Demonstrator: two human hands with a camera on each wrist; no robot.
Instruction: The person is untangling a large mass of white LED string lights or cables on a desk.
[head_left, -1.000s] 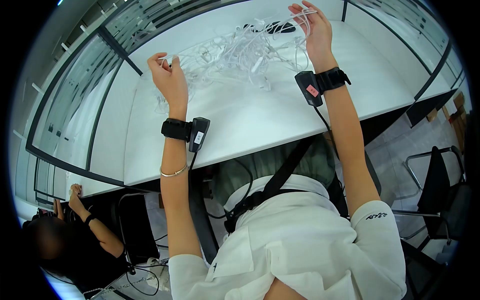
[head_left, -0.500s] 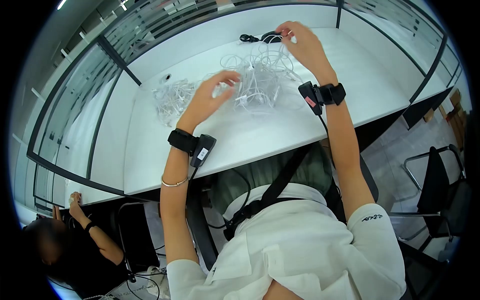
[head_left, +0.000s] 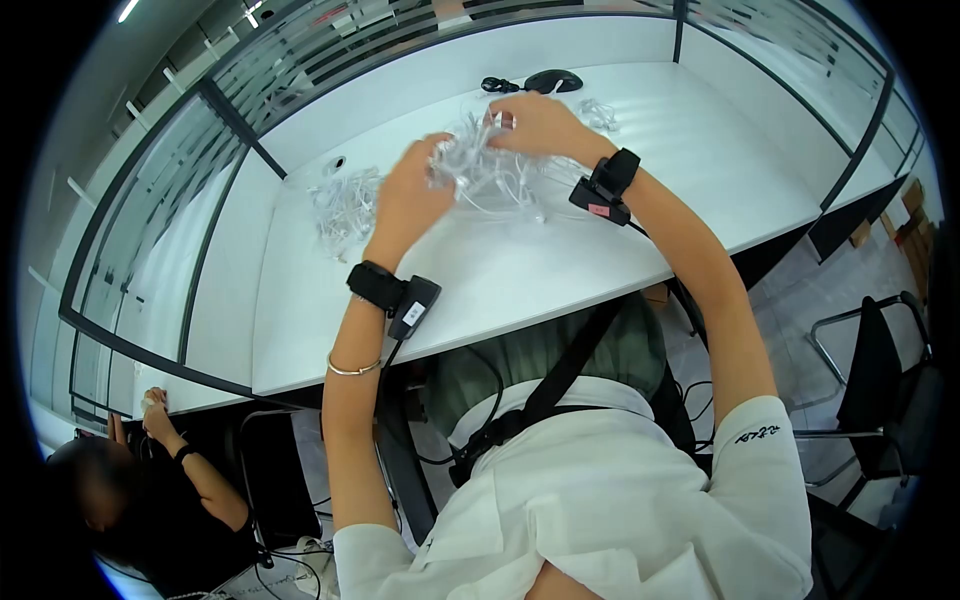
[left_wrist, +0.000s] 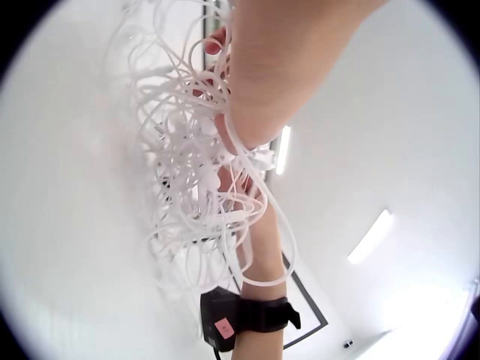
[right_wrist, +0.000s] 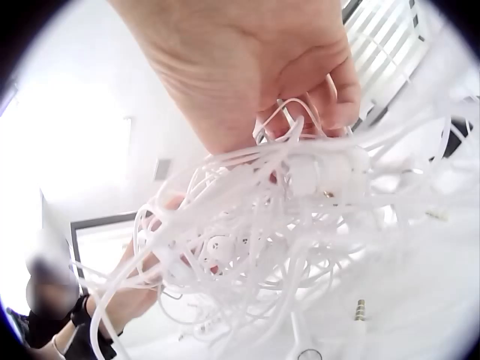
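A tangle of white wired earphones lies near the middle of the white desk, part of it raised between my hands. My left hand grips its left side, thumb toward me. From the far right side my right hand holds some of the cables with curled fingers. In the right wrist view, earbuds and a metal jack plug show among the loops. My left fingers are partly hidden by cables in the left wrist view.
A second pile of white earphones sits to the left, near a cable hole. A small white bundle lies at the right. Behind my right hand are a black mouse and its coiled cable. Low partitions border the desk.
My hands, spread wide a second ago, have come together at the middle tangle. The left moved right, away from the left pile; the right came left, and a small bundle now shows at the right.
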